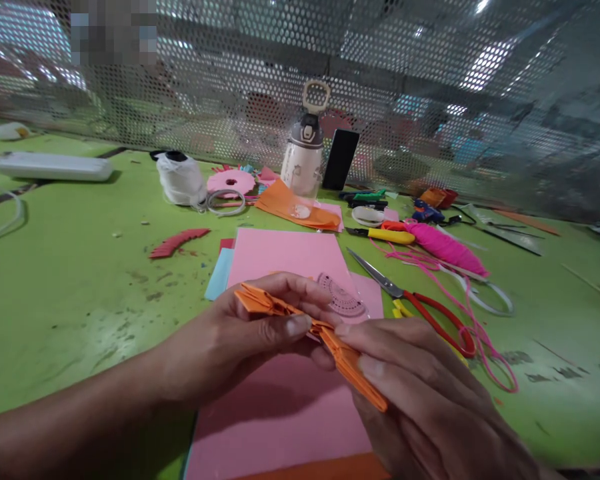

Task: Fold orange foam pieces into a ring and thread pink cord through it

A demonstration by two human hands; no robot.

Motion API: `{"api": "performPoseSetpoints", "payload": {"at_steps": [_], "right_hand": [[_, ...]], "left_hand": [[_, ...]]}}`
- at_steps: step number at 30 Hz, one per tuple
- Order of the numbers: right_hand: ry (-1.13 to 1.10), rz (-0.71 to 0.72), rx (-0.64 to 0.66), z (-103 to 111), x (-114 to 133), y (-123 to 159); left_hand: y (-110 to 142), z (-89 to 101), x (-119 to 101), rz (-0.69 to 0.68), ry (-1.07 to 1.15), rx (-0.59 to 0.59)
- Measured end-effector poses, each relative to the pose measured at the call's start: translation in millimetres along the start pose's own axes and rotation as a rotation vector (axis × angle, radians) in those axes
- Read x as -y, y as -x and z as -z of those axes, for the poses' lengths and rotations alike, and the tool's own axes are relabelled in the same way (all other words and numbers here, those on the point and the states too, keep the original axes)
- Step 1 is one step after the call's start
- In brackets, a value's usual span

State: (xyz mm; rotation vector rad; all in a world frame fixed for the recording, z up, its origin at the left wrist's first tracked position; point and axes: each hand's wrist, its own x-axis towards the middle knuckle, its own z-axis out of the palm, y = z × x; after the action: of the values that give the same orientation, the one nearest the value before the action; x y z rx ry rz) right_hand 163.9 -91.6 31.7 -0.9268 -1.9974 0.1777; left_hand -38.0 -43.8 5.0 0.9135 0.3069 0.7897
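Observation:
Between my two hands is a strip of folded orange paper (pixel 353 365), pleated narrow and slanting down to the right. My left hand (pixel 260 327) pinches its middle and left part, thumb on top and fingers behind. My right hand (pixel 415 373) grips the lower right length, its fingertips along the upper edge. Below them lie pink paper sheets (pixel 280 413), with an orange sheet (pixel 320 468) at the near edge. A clear protractor (pixel 341 295) rests on the pink paper just behind my fingers.
Red-handled scissors (pixel 380 275) lie open to the right, near a yellow cutter (pixel 391 236) and pink yarn (pixel 445 248). Farther back stand a water bottle (pixel 303 160), a phone (pixel 341 160) and a white thread spool (pixel 180 179). A red pleated paper piece (pixel 177 244) lies left.

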Motion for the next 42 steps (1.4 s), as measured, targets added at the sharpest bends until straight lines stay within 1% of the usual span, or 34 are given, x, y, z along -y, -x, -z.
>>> {"api": "performPoseSetpoints", "payload": {"at_steps": [3,6,11,15,20,24,30,35,38,42], "right_hand": [[0.090,0.157,0.114,2,-2,0],[0.129,0.201,0.136,3,-4,-1],[0.140,0.187,0.127,1,-5,-3],[0.111,0.118,0.162,-2,-6,-3],[0.069,0.050,0.163,-5,-8,-6],[0.076,0.080,0.172,-5,-10,-6],[0.102,0.132,0.164,-6,-12,-3],[0.090,0.183,0.129,-5,-11,-3],[0.074,0.189,0.116,-7,-13,-3],[0.021,0.171,0.088,-9,-16,-2]], "left_hand": [[0,0.5,0,0.011,0.012,0.011],[-1,0.9,-1,0.018,0.018,0.006],[-2,1.3,-2,0.015,0.021,0.005],[-2,4.2,1,-0.002,0.010,0.016],[-1,6.8,3,0.004,-0.074,-0.006],[-2,5.3,3,0.024,-0.088,-0.021],[-1,4.0,4,-0.015,-0.089,-0.034],[0,1.1,1,-0.061,-0.168,-0.059],[-1,-0.6,-2,-0.059,-0.197,-0.079],[-1,-0.6,-2,-0.059,-0.181,-0.079]]}}
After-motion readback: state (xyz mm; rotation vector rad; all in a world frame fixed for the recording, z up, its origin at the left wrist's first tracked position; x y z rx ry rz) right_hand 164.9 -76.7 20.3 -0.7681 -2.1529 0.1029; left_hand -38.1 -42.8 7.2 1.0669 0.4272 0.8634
